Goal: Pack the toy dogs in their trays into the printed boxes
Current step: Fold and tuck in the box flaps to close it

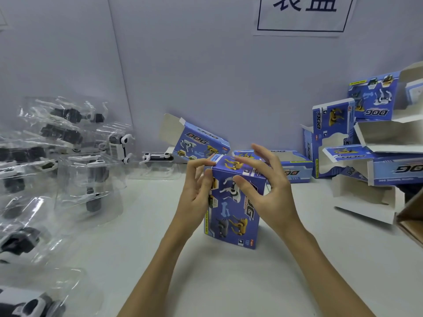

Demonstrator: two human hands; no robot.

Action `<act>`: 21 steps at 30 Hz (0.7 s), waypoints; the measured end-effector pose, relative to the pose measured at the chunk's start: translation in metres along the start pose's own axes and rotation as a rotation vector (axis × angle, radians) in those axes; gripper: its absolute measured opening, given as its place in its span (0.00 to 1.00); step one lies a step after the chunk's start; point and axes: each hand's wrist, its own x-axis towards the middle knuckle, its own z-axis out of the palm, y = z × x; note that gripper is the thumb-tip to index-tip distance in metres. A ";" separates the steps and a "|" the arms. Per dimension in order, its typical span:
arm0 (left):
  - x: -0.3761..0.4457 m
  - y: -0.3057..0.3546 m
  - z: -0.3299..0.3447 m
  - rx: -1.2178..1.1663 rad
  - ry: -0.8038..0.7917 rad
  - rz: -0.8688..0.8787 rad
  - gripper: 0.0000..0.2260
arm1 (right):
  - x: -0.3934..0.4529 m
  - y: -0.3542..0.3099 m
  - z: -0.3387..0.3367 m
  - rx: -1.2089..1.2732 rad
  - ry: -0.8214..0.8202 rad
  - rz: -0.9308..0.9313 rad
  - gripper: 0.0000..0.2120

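Observation:
A blue printed box (231,213) stands upright on the white table in the middle of the view, its top flap folded down. My left hand (198,186) holds the box's upper left edge, thumb on the front face and fingertips at the top corner. My right hand (263,186) grips the upper right side, thumb pressed on the front and fingers arched over the top flap. What is inside the box is hidden. Several toy dogs in clear plastic trays (89,179) are piled on the left.
An open box (196,143) lies tilted behind the hands, with another box (290,167) flat beside it. Several open printed boxes (366,138) are heaped at the right. A brown carton corner (412,216) juts in at the right edge. A grey wall stands behind.

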 end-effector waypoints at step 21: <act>0.000 -0.001 0.003 -0.004 0.035 -0.109 0.09 | -0.005 0.004 -0.003 0.039 0.033 0.061 0.17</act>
